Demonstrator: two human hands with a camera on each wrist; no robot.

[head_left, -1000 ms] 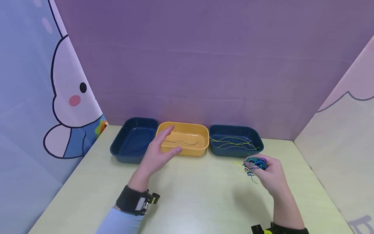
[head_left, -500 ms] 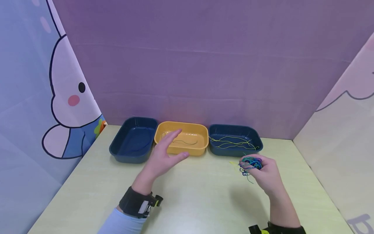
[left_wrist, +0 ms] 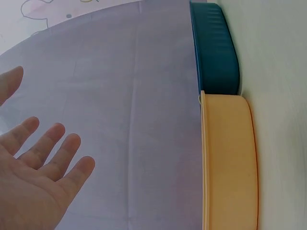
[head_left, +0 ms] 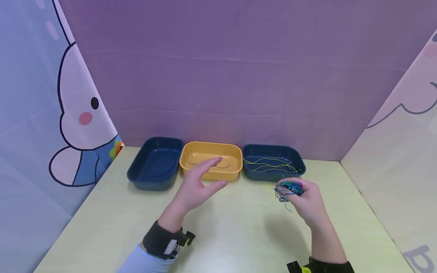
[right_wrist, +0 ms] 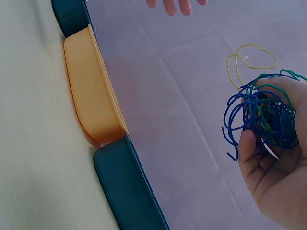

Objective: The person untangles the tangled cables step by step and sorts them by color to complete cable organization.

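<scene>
My right hand (head_left: 308, 203) grips a tangled bundle of strings (right_wrist: 268, 112), mostly blue and green, above the table in front of the right blue tray. A thin yellow loop (right_wrist: 259, 66) sticks out from the bundle, and loose ends hang below it. My left hand (head_left: 198, 189) is raised in front of the yellow tray (head_left: 235, 175), fingers extended and thumb apart, holding nothing; the left wrist view shows its spread fingers (left_wrist: 64, 153). Several yellow strings (head_left: 273, 165) lie in the right blue tray (head_left: 252, 175), one end over its left rim. Thin dark strings (head_left: 223, 166) lie in the yellow tray.
Another blue tray (head_left: 150, 185) stands left of the yellow one, with a dark strand faintly visible inside. All three trays line up at the back of the pale table (head_left: 235, 235), against a purple backdrop (head_left: 218, 76). Printed cloths hang at both sides.
My left hand has moved right and slightly down, uncovering more of the yellow tray. The right hand has shifted a little left with the string bundle still in its grip.
</scene>
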